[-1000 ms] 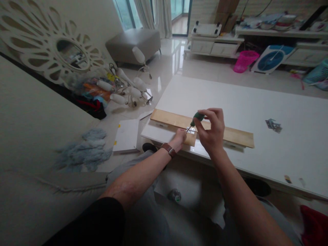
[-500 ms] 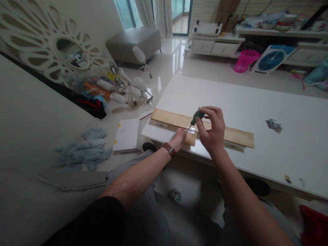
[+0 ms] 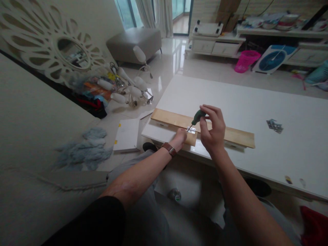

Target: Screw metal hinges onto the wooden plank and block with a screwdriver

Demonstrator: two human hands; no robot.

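Observation:
My right hand (image 3: 213,129) grips the green handle of a screwdriver (image 3: 198,117) with its fingertips. The shaft slants down and left to a silver metal hinge (image 3: 191,130). That hinge lies across a long wooden board (image 3: 171,118) and a short wooden piece (image 3: 190,139) at the board's near edge. Close beside the screwdriver tip, my left hand (image 3: 180,136) is closed in a pinch, its wrist wearing a brown strap watch. What sits between its fingers is hidden. Both wooden parts are over a white tabletop (image 3: 217,94).
Several loose metal hinges (image 3: 274,126) lie on the tabletop's right side. A white panel (image 3: 126,134) and a grey-blue cloth (image 3: 84,148) are on the floor at left. Beyond them lies a chandelier (image 3: 134,91) with white shades. A pink basket (image 3: 246,61) stands past the table.
The fingers of my right hand have shifted slightly on the screwdriver handle, the thumb moving a little. My left hand keeps its place by the hinge.

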